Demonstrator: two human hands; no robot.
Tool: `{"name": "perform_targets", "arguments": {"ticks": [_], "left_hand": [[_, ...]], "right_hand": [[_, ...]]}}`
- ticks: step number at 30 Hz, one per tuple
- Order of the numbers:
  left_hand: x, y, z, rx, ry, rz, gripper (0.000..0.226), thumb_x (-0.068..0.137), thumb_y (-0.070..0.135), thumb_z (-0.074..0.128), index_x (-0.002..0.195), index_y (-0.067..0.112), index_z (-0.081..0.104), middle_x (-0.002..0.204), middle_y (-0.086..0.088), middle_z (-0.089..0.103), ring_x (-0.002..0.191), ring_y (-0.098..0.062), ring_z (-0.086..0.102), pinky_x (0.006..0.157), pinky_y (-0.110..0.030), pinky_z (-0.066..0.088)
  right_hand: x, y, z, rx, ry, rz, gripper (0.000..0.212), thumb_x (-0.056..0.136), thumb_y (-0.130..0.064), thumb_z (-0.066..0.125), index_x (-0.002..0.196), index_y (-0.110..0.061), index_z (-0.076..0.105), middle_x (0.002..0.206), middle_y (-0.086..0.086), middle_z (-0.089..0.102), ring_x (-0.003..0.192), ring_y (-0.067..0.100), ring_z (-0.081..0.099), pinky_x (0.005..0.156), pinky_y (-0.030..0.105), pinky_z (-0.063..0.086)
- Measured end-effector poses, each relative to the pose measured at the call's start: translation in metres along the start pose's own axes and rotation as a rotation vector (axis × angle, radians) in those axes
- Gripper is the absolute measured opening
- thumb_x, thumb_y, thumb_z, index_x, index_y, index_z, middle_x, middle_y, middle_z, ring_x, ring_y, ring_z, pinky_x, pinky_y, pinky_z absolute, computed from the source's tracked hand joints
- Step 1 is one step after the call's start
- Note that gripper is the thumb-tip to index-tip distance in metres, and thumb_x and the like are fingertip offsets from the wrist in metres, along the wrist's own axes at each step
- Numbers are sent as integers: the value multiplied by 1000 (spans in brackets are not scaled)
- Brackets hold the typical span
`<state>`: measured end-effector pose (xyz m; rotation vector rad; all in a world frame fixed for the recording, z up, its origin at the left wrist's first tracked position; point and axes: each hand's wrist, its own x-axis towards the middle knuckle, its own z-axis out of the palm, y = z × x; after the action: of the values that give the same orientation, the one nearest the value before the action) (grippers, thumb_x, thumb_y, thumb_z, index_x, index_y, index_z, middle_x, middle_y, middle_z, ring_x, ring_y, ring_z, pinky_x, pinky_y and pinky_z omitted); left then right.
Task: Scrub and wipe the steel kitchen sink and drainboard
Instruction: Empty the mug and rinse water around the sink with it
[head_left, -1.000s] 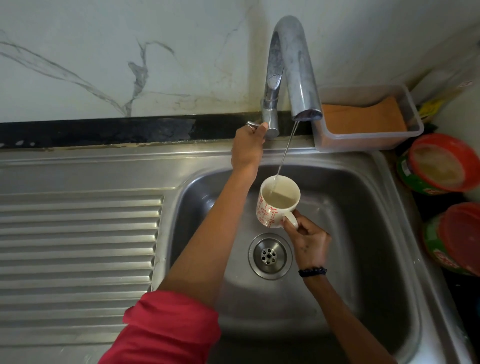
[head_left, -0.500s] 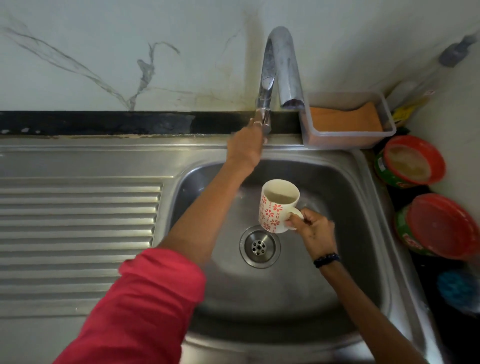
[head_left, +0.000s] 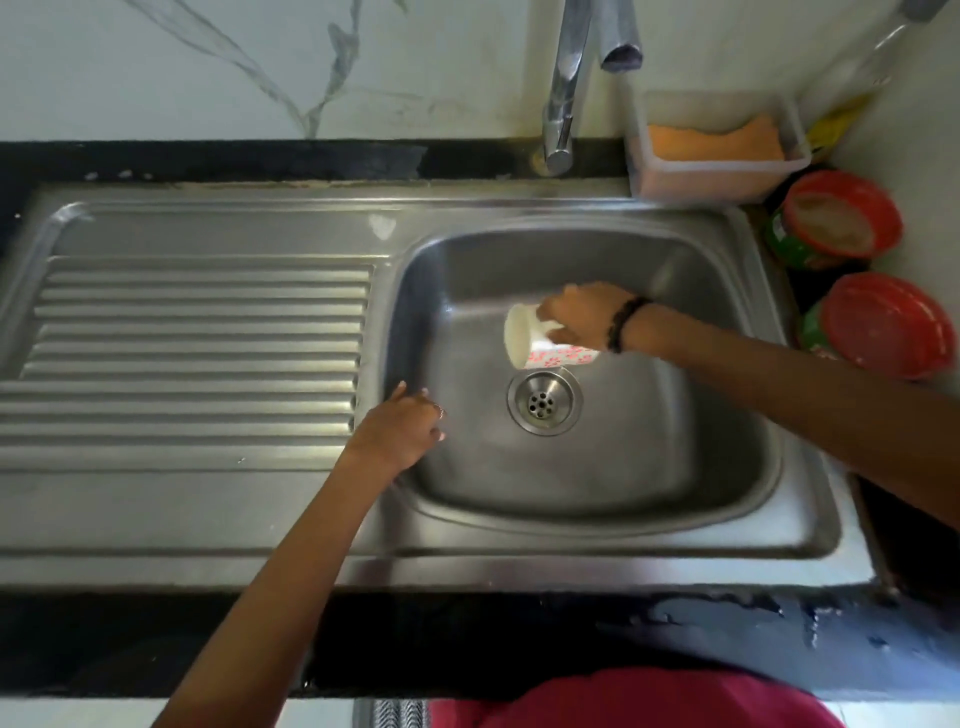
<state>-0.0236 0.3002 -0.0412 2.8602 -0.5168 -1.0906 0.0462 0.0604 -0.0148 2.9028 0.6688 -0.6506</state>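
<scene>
- Sink (head_left: 675, 467) of brushed steel is sitting set into the dark counter (head_left: 467, 639), its square basin on the right, and its surface is looking dull and smeary rather than shiny.
- Drainboard (head_left: 197, 353), ribbed with long grooves, is lying to the left of the basin, joined to it.
- A round drain (head_left: 544, 401) is showing in the middle of the basin floor.
- The right hand (head_left: 584, 317) is gripping a white mug (head_left: 540, 348) with red flowers, tipping it on its side above the drain, mouth facing left.
- The left hand (head_left: 402, 431) is hovering at the basin's left wall, fingers loosely curled and holding nothing.
- A tap (head_left: 566, 88) is rising at the far edge.
- A clear tub (head_left: 722, 176) with an orange sponge (head_left: 717, 143) is sitting to the tap's right.
- Two red-lidded jars (head_left: 841, 218) are standing right of the sink.
</scene>
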Motion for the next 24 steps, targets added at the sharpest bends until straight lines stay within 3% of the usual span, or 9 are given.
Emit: {"name": "perform_targets", "arguments": {"ticks": [3,8,12,18,24], "left_hand": [[-11,7,8,-13,0,10,38,99,27,39,133,13,47,149,-9,31,141,-27,18,112,-36,19],[-29,15,26,-162,-33,30,33,97,32,42,120,14,58,129,-10,55,128,-27,41,106,-32,28],[-33,19,35,-297,-14,77,32,95,34,46,120,20,60,125,-1,59,115,-20,54,92,-29,39],[-29,36,35,-374,-10,142,28,95,30,46,113,18,64,116,-2,64,103,-19,59,86,-29,44],[-18,64,40,-352,-53,170,27,96,29,45,112,19,63,113,-3,64,97,-19,59,80,-29,44]], "right_hand": [[-1,-39,-3,-223,-63,-253,35,95,-26,44,127,-15,51,134,8,51,115,30,54,93,38,44],[-40,-39,5,-277,-187,-503,38,94,-26,47,131,-21,49,144,-4,39,121,24,50,98,34,43],[-66,-4,3,-182,-341,-392,45,95,-26,47,139,-17,41,145,0,40,129,19,42,103,23,28],[-69,10,-5,-335,-357,-211,40,96,-30,44,134,-17,44,135,2,48,120,22,50,96,29,38],[-72,-23,-14,-479,-331,-420,38,95,-24,42,133,-20,44,145,0,34,115,28,53,89,35,45]]}}
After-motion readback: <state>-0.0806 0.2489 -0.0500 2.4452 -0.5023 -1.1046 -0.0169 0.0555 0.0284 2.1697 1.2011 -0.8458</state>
